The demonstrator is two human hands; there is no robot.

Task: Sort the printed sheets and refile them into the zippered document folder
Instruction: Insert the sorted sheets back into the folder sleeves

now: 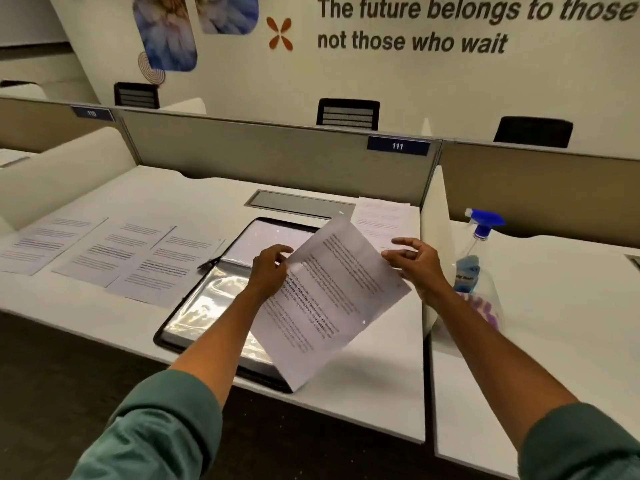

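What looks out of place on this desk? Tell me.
Only the spray bottle on the neighbouring desk seems unrelated to filing. The sheet in the left hand hangs tilted over the open folder, mid-handling, not damaged.

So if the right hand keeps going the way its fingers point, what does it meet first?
Probably the held sheet: the right hand points left at its right edge, close by. Whether it already touches is unclear.

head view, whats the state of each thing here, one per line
zippered document folder: open flat on the desk
held sheet: tilted, lifted above the folder
left hand: pinches the held sheet's left edge
right hand: fingers loosely curled at the sheet's right edge, grip unclear
three printed sheets: flat in a row, left of folder
spray bottle: upright
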